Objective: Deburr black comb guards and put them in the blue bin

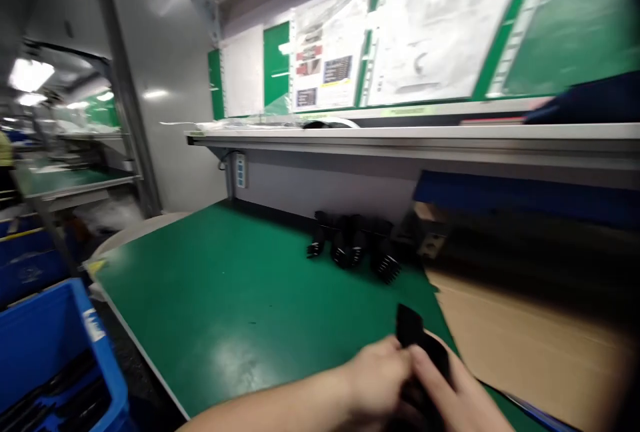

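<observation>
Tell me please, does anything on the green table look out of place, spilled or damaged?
Only something minor: a few small dark specks on the green table, beyond and to the left of the left hand. They look odd on its plain surface; scraps or scratches, I cannot tell. No clear spill or damage shows.

head-worn view, forward and down over green tabletop [240,305]

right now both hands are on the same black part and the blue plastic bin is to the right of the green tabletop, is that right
Not quite: the head view shows the blue plastic bin to the left of the green tabletop. Left hand and right hand are indeed both on the same black part.
</observation>
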The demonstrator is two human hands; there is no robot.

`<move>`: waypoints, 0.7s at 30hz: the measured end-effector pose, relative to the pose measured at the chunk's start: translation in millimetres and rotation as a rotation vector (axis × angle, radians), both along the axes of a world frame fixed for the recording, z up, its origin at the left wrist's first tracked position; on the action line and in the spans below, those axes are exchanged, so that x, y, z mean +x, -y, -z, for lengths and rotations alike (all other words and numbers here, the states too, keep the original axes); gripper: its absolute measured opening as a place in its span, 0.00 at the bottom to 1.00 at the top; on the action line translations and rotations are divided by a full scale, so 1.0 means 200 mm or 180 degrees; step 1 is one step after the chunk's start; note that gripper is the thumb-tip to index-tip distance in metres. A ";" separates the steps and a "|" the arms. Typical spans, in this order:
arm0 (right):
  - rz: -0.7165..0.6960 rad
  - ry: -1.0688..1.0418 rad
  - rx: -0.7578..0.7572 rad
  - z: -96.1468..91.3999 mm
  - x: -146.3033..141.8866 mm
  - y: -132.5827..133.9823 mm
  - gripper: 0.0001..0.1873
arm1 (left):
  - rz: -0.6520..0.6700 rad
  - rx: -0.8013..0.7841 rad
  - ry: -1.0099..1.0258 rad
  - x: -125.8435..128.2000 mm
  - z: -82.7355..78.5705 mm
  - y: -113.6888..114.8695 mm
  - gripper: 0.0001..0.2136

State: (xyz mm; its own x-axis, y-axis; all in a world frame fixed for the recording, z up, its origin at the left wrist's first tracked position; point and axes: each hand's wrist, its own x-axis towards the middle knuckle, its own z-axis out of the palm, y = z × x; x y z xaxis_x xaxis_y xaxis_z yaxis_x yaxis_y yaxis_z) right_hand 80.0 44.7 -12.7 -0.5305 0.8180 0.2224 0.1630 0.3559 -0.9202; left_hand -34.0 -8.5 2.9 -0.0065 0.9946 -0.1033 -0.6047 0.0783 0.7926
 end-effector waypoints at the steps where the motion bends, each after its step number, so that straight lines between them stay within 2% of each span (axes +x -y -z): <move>1: -0.0116 -0.0025 0.0009 -0.03 0.00 0.03 0.38 | -0.0048 -0.0061 0.0166 0.01 0.00 0.02 0.24; 3: -0.0476 0.0231 -0.0045 -0.09 0.04 0.06 0.43 | -0.0070 -0.0258 0.0337 0.03 -0.01 0.05 0.19; 5: -0.0570 0.0700 0.0069 -0.14 0.14 0.04 0.45 | -0.0199 -0.0678 0.0404 0.04 -0.02 0.07 0.15; 7: -0.0246 0.1282 0.0576 -0.15 0.31 -0.03 0.37 | -0.0335 -0.0925 0.0439 0.03 -0.03 0.07 0.13; 9: 0.0314 0.1766 0.1130 -0.14 0.51 -0.12 0.27 | -0.0468 -0.1015 0.0447 0.03 -0.05 0.06 0.14; 11: 0.0762 0.2004 0.1341 -0.09 0.70 -0.20 0.24 | -0.0477 -0.0950 0.0475 0.02 -0.07 0.07 0.16; 13: 0.0909 0.2129 0.1446 -0.04 0.82 -0.28 0.25 | -0.0302 -0.0774 0.0526 0.03 -0.09 0.07 0.17; 17: 0.0732 0.2134 0.1688 0.06 0.87 -0.36 0.22 | 0.0004 -0.0520 0.0536 0.03 -0.10 0.09 0.19; 21: 0.0588 0.1817 0.1637 0.06 0.83 -0.36 0.22 | 0.0287 -0.0419 0.0216 0.03 -0.10 0.10 0.17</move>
